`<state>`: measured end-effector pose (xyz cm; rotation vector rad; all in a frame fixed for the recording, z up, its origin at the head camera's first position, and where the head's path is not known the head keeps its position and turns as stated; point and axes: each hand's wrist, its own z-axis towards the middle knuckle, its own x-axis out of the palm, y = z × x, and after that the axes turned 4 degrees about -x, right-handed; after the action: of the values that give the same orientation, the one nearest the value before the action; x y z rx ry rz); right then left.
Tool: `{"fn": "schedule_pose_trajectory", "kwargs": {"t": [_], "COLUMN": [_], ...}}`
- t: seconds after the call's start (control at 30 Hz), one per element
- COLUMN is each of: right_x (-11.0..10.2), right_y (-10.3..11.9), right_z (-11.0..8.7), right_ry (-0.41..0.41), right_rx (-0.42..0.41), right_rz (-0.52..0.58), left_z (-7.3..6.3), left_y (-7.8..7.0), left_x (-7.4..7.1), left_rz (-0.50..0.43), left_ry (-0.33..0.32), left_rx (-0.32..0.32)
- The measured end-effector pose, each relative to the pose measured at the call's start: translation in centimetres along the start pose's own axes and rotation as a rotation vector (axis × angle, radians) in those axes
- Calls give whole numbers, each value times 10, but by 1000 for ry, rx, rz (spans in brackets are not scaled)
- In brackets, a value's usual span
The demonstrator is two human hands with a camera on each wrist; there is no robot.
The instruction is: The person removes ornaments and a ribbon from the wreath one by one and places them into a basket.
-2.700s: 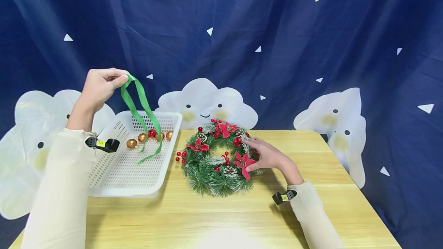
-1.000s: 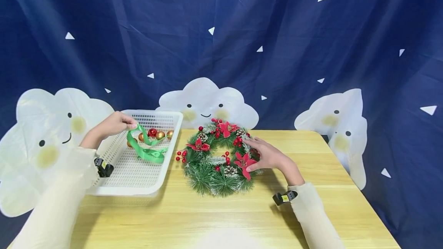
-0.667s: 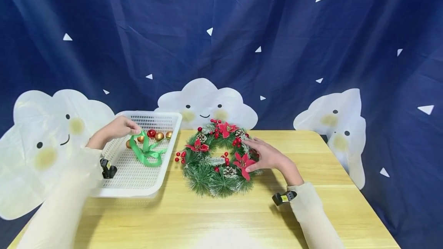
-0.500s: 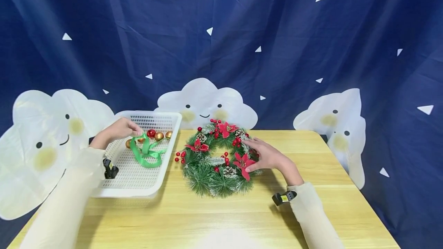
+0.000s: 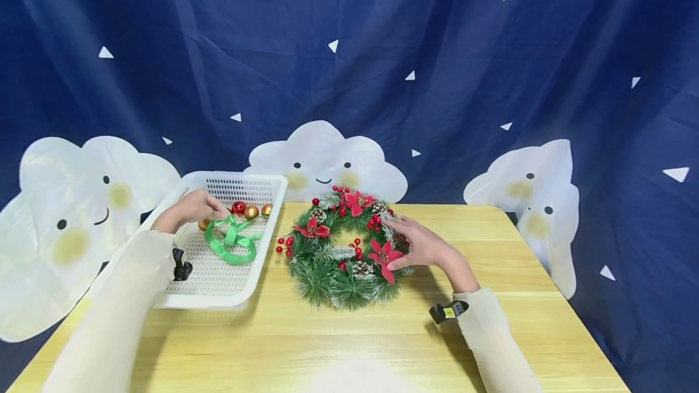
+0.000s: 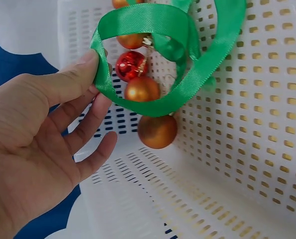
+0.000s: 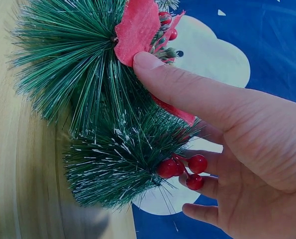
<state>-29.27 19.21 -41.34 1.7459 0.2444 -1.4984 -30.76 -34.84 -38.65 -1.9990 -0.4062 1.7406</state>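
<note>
Over the white basket (image 5: pixel 262 259), my left hand (image 5: pixel 198 206) pinches a green ribbon (image 6: pixel 148 107) between thumb and fingertip. The ribbon makes a loop, and its lower part lies in the basket. Several gold balls (image 6: pixel 157 132) and a shiny red ball (image 6: pixel 131 65) line the basket's far side, partly covered by the ribbon. On the wooden table, the green wreath (image 5: pixel 314 284) carries red flowers, berries and pine cones. My right hand (image 5: pixel 428 247) rests on its right side. The thumb touches a red flower (image 7: pixel 138 32); the other fingers lie loosely spread near red berries (image 7: pixel 196 164).
The light wooden table (image 5: pixel 338 344) reaches its right edge beyond my right arm. A dark blue curtain (image 5: pixel 360 17) with white clouds hangs behind. The basket's raised rim stands left of the wreath.
My left hand has come down from high above the basket and moved right, lowering the ribbon, which now lies coiled rather than hanging. My right hand has stayed on the wreath.
</note>
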Motion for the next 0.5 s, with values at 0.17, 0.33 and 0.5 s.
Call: {"fn": "schedule_pose_trajectory", "kwargs": {"t": [0.17,0.33,0.5], "right_x": [-1,-1,0], "right_y": [1,1,2], "right_z": [-1,-2,-2], "right_ry": [-4,-5,-10], "right_rx": [1,0,0], "right_rz": [-4,-1,3], "left_z": [2,1,-3], "left_y": [6,15,22], "left_x": [4,7,10], "left_rz": [-16,-13,-5], "left_ry": [12,20,21], "left_rx": [-11,-20,-43]}}
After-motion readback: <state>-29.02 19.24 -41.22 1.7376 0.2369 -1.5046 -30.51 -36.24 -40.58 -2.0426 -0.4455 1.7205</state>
